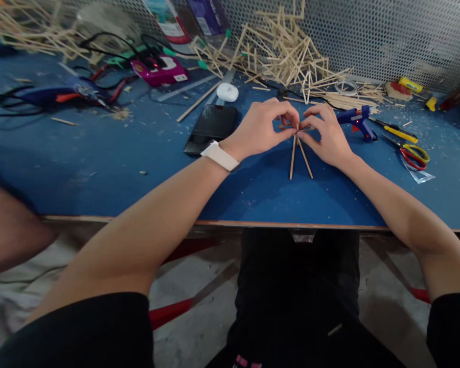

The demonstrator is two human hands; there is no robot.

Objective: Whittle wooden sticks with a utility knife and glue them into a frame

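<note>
The left hand and right hand meet over the blue worktable, fingertips pinched narrowly on a small frame of thin wooden sticks, two of which splay toward the table's front edge. How the sticks join is hard to tell behind the fingers. A blue glue gun lies just beside the right hand; a black smartphone lies near the left wrist.

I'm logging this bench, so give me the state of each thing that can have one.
Held sticks: tops together, lower ends spread
Left hand: pinching held sticks
Right hand: pinching held sticks
Stick pile: heaped loosely
Glue gun: on its side, red light showing
Power strip: cable plugged in, red light lit
Phone: lying flat, dark
White case: looks shut
Scissors: lying down, blade opening unclear
</note>
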